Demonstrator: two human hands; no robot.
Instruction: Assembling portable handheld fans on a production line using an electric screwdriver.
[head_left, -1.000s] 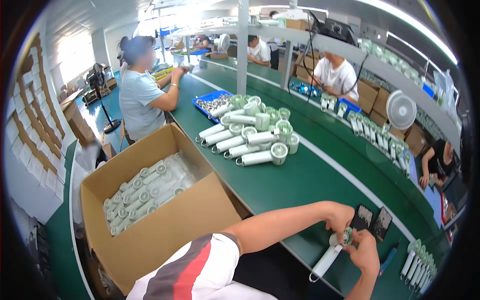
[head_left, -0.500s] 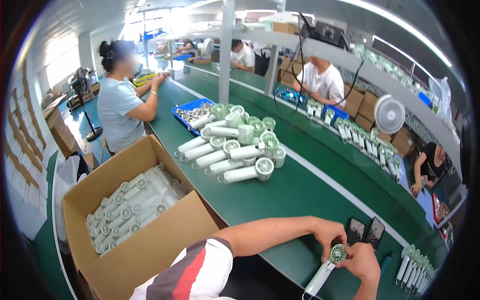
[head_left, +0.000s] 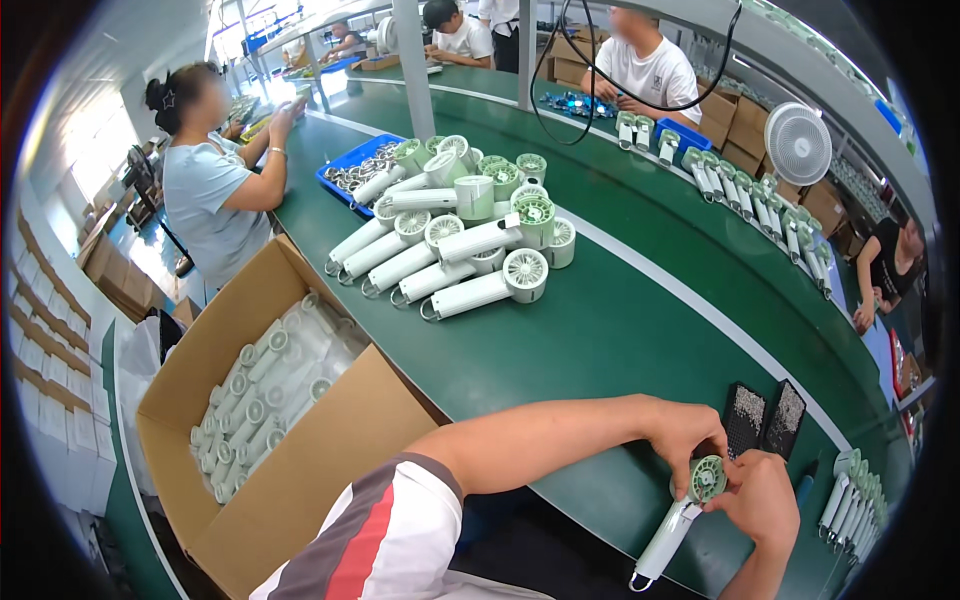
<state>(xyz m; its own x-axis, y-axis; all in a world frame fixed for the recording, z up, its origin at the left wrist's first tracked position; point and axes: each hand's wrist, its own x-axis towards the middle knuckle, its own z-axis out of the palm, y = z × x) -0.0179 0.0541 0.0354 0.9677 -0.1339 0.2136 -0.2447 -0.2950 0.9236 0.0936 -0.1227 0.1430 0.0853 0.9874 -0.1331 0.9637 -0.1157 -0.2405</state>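
A white handheld fan (head_left: 662, 550) with a pale green round head lies tilted over the green table's near edge, its wire loop toward me. My left hand (head_left: 690, 437) grips the rim of the fan head from the far left, thumb on the near side. From the right, my right hand (head_left: 762, 500) closes its fingers at the head's right side; its fingertips are partly hidden. Just beyond my hands are two black trays (head_left: 745, 425) of small metal parts. A dark teal pen-shaped tool (head_left: 806, 485) lies right of my right hand.
A pile of similar fans (head_left: 470, 292) lies farther left, beside a blue tray (head_left: 335, 185) of metal rings. An open cardboard box (head_left: 300, 480) of fans stands at my left. More fans (head_left: 850, 510) line up at right. Several people work around the table.
The whole view has shifted, so the fan and my hands appear slightly farther right. Both hands keep hold of the fan head. The person at left has raised their hands.
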